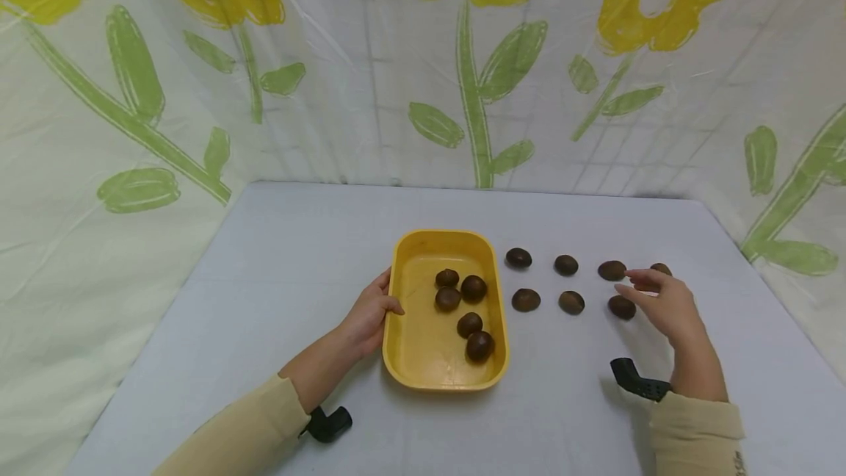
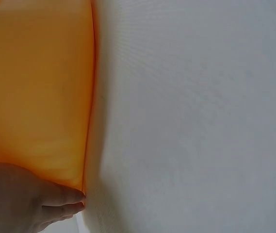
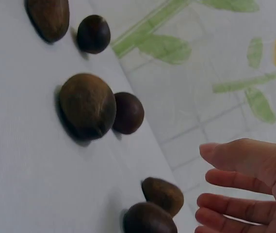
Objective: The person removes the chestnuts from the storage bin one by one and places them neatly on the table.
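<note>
A yellow tray point(image 1: 413, 358) stands mid-table with several brown chestnuts point(image 1: 447, 299) inside it, towards its right side. My left hand point(image 1: 366, 318) grips the tray's left wall, its thumb over the rim; the left wrist view shows the hand point(image 2: 16, 199) against the tray's outer side point(image 2: 36, 87). Two rows of chestnuts lie right of the tray. Over their right end hovers my right hand point(image 1: 664, 307), thumb and fingers parted, close to a back-row chestnut point(image 1: 612, 270) and a front-row chestnut point(image 1: 622, 307). In the right wrist view that hand point(image 3: 254, 189) holds nothing.
The table point(image 1: 297, 241) has a pale cover. Behind and beside it hangs a white curtain point(image 1: 344, 94) with yellow flowers and green leaves. One chestnut point(image 1: 661, 269) is partly hidden behind my right hand. Black pieces point(image 1: 637, 380) sit at both wrists.
</note>
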Available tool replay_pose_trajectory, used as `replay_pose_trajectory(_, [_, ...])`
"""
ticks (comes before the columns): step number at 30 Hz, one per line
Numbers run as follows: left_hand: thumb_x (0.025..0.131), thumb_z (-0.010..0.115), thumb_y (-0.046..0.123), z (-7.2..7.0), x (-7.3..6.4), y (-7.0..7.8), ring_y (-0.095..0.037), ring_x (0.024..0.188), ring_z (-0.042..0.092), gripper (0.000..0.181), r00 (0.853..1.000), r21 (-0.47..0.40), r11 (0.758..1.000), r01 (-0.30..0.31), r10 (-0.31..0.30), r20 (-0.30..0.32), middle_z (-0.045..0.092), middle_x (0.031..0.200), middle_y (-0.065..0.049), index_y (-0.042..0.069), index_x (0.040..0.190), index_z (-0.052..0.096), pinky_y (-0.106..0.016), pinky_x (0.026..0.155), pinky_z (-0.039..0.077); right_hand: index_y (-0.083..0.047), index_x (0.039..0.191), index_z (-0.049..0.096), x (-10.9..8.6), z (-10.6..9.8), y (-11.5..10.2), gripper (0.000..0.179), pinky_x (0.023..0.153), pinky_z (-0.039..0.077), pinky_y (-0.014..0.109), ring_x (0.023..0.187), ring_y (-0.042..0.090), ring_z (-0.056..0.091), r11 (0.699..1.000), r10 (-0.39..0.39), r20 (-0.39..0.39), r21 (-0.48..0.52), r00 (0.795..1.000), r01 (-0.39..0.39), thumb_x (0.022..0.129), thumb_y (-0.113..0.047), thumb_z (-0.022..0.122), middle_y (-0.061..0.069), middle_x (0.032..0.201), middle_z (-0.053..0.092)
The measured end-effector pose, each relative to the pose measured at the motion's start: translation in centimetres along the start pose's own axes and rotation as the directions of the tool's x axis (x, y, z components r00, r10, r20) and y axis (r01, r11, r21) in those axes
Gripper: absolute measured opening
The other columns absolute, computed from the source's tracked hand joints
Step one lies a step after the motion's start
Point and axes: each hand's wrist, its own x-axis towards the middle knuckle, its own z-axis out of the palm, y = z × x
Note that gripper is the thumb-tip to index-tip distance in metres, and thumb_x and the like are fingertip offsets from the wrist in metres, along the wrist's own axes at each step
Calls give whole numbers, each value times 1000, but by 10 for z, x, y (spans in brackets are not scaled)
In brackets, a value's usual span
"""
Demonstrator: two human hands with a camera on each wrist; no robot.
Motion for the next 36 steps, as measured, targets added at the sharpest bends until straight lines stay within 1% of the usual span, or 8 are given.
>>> replay_pose_trajectory(4, [71, 34, -18, 1, 1, -1, -29, 139, 27, 88, 1000, -3, 1000, 6, -6, 4, 19, 155, -10, 10, 151, 7, -43, 113, 25, 4, 130, 48, 1, 0, -18, 61, 83, 44, 56, 115, 46, 46, 996, -76, 23, -41, 997, 77, 90, -43, 53, 30, 126, 50])
replay_pose_trajectory(10, [70, 34, -18, 2, 2, -3, -30, 140, 25, 89, 1000, 9, 1000, 8, -8, 17, 17, 155, -11, 8, 150, 5, -44, 114, 23, 2, 129, 49, 6, 3, -54, 53, 78, 50, 46, 99, 38, 61, 979, -196, 81, -36, 977, 199, 90, -33, 57, 27, 119, 57])
replay_pose_trajectory(16, [71, 34, -18, 2, 1, -3, -29, 140, 26, 88, 1000, 22, 1000, 1, -2, 5, 18, 155, -11, 8, 150, 6, -43, 114, 24, 0, 129, 50, 13, 20, -107, 49, 77, 54, 42, 105, 37, 58, 966, -252, 155, -12, 955, 257, 88, -25, 61, 24, 123, 55])
replay_pose_trajectory(20, [72, 35, -18, 0, 1, -1, -28, 139, 27, 88, 1000, 27, 1000, 3, -2, -22, 20, 155, -10, 9, 150, 7, -42, 113, 25, -4, 126, 54, 20, 34, -144, 44, 78, 53, 41, 104, 34, 57, 940, -331, 216, -11, 919, 341, 87, -23, 63, 21, 118, 59])
replay_pose_trajectory(25, [72, 35, -18, -2, 0, 0, -29, 139, 27, 87, 1000, 32, 999, -2, 2, -19, 20, 155, -10, 9, 150, 7, -43, 113, 25, -1, 123, 56, 28, 60, -185, 44, 81, 53, 40, 100, 31, 59, 888, -427, 326, -24, 843, 459, 85, -20, 65, 21, 114, 60])
replay_pose_trajectory(28, [73, 34, -17, -2, 1, 0, -29, 139, 27, 87, 1000, 31, 999, -4, 4, -10, 19, 155, -11, 8, 150, 6, -43, 114, 24, 1, 124, 56, 33, 78, -205, 44, 86, 51, 41, 100, 31, 60, 872, -433, 388, -48, 814, 487, 85, -19, 64, 23, 116, 59])
replay_pose_trajectory(33, [73, 34, -18, -2, 1, 0, -29, 139, 26, 86, 1000, 38, 999, -9, 9, -5, 19, 155, -12, 7, 150, 6, -44, 114, 24, 1, 123, 55, 41, 107, -222, 45, 94, 47, 41, 107, 30, 56, 880, -343, 458, -148, 820, 451, 86, -21, 64, 20, 120, 58])
replay_pose_trajectory(36, [73, 33, -18, -2, 0, 0, -31, 139, 26, 85, 1000, 49, 999, -15, 14, 5, 19, 155, -13, 6, 150, 6, -44, 113, 24, 1, 117, 59, 44, 119, -223, 41, 92, 47, 38, 100, 27, 58, 863, -321, 490, -202, 810, 464, 84, -22, 66, 17, 116, 61])
